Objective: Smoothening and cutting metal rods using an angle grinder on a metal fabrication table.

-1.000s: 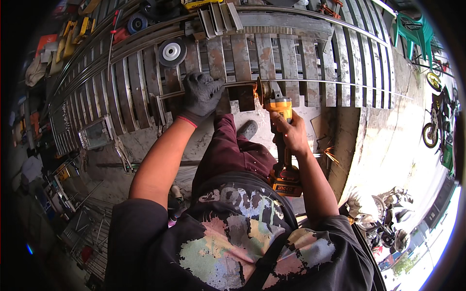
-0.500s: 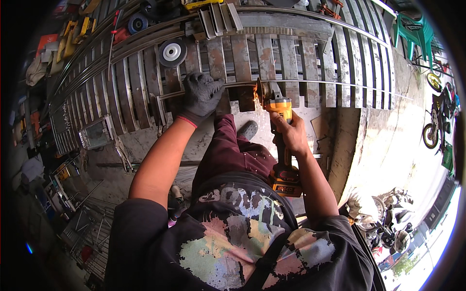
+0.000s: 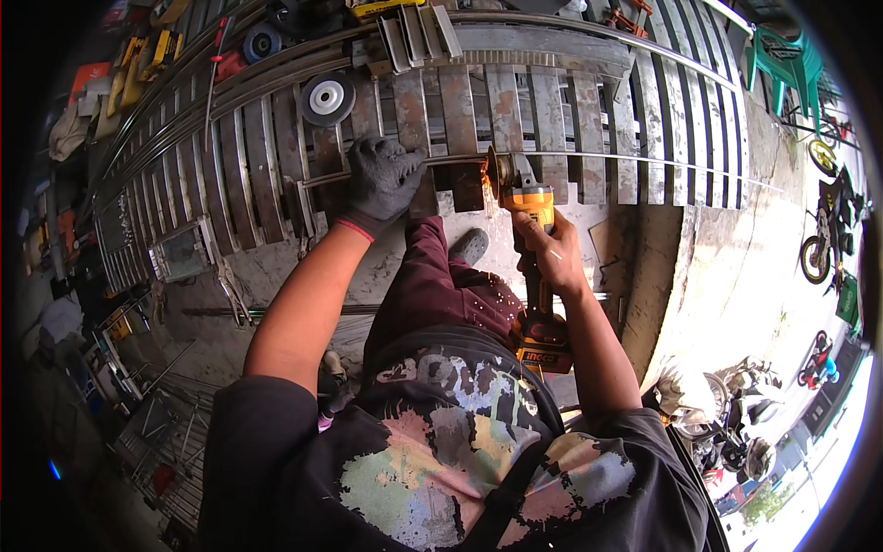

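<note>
My left hand (image 3: 380,180), in a dark grey glove with a red cuff, is closed around a thin metal rod (image 3: 662,164) lying across the slatted metal bench. My bare right hand (image 3: 555,253) grips a yellow and black cordless angle grinder (image 3: 531,199), its battery end toward my body. The grinder's disc (image 3: 493,173) stands upright against the rod, just right of my gloved hand. Orange sparks (image 3: 487,189) stream down from that contact toward my trousers.
A round grinding disc (image 3: 327,98) lies on the slatted bench (image 3: 453,101). Short metal channel pieces (image 3: 418,39) and long bars sit along its far side. A small clamp-like tool (image 3: 230,287) hangs at the near left edge. Green plastic chairs (image 3: 786,69) and parked motorbikes (image 3: 817,258) are at right.
Both hands and the grinder hold nearly the same place. The spark stream has changed shape, with more specks over my trousers. A rider on a motorbike has appeared at the far right.
</note>
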The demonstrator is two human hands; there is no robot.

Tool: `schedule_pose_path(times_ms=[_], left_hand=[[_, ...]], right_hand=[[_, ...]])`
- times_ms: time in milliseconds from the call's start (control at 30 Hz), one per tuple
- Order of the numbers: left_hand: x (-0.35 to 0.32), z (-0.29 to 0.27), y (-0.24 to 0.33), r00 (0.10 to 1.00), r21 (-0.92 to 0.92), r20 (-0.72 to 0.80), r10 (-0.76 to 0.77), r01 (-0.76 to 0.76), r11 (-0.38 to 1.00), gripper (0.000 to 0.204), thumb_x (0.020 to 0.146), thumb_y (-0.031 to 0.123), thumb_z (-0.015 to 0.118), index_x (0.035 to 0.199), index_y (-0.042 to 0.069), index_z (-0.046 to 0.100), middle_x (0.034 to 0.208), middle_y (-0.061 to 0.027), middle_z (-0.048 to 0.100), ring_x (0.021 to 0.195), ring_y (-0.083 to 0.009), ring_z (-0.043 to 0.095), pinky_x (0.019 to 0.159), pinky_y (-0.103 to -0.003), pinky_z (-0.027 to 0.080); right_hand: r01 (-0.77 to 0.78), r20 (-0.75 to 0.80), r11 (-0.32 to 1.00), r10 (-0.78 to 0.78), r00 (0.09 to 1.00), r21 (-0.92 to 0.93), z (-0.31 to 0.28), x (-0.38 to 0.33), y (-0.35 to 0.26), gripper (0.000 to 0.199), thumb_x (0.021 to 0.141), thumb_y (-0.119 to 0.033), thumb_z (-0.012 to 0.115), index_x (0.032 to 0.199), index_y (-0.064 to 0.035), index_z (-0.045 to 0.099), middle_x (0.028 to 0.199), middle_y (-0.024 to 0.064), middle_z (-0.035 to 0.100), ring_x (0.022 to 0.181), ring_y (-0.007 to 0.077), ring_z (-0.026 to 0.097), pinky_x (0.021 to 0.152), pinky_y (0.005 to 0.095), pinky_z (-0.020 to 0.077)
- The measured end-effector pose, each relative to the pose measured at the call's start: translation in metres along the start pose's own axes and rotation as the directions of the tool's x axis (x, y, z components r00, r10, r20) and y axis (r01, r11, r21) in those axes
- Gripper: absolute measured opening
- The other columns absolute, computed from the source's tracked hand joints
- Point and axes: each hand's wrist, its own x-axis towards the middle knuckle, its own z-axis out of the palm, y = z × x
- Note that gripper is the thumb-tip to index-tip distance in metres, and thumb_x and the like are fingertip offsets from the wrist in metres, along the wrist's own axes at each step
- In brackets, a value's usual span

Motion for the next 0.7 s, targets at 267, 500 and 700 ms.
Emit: schedule_pose_path(times_ms=[267, 500, 700], left_hand=[[0.0, 0.002, 0.0, 0.999, 0.005, -0.039, 0.015, -0.015, 1.0, 0.024, 0.09, 0.03, 0.073, 0.11, 0.019, 0.08, 0.097, -0.0087, 0.066, 0.1, -0.0372, 0.059, 0.095, -0.054, 0.043], [0.004, -0.008, 0.008, 1.0, 0.031, -0.008, 0.024, -0.024, 0.999, 0.035, 0.089, 0.028, 0.073, 0.123, 0.022, 0.079, 0.094, -0.0054, 0.063, 0.096, -0.0335, 0.06, 0.097, -0.053, 0.044], [0.008, -0.013, 0.007, 0.988, 0.065, 0.001, 0.155, -0.155, 0.986, 0.037, 0.084, 0.024, 0.073, 0.12, 0.022, 0.079, 0.094, -0.0039, 0.063, 0.094, -0.0312, 0.061, 0.098, -0.052, 0.045]], right_hand=[[0.003, 0.013, 1.0, -0.003, 1.0, -0.008, -0.001, 0.002, 0.002, 0.033, 0.104, -0.032, 0.075, 0.113, -0.0013, 0.067, 0.077, -0.0001, 0.062, 0.062, 0.0071, 0.054, 0.054, 0.0273, 0.0467], [0.002, -0.027, 0.999, -0.001, 1.0, 0.034, -0.006, -0.014, -0.009, 0.032, 0.103, -0.03, 0.076, 0.112, -0.0012, 0.065, 0.076, -0.0008, 0.059, 0.06, 0.008, 0.054, 0.053, 0.0278, 0.0488], [-0.006, -0.016, 0.999, 0.006, 1.0, 0.049, -0.004, -0.015, -0.005, 0.032, 0.103, -0.03, 0.076, 0.113, -0.0016, 0.064, 0.075, -0.0014, 0.058, 0.058, 0.0079, 0.054, 0.051, 0.028, 0.0483]])
